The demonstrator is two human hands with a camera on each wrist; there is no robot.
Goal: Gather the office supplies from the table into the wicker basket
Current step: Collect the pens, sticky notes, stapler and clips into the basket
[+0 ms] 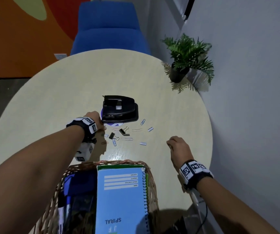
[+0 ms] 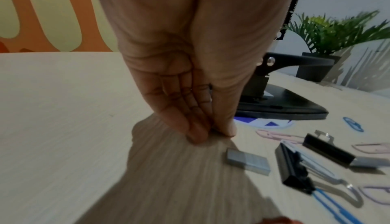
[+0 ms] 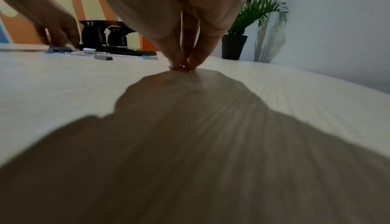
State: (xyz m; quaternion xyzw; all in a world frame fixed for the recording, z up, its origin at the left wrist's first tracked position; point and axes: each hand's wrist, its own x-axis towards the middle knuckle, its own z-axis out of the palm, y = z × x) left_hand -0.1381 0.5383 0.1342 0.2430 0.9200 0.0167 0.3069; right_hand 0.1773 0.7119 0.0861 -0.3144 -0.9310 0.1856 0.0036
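Both hands work the surface (image 1: pixel 64 92) beyond the basket (image 1: pixel 150 176): the left hand (image 2: pixel 190 94) has its grip pinched together beside the punch (image 1: pixel 119 108), the right hand (image 1: pixel 179 146) nips something tiny, clips (image 1: pixel 117 134) scattered between.

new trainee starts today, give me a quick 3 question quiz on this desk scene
1. True or false: the hole punch is already in the basket.
2. Which item stands upright in the basket? A) notebook B) plant C) binder clip
3. Fill in: the left hand is at the table beside the ____.

Key:
1. False; it sits on the table.
2. A
3. hole punch
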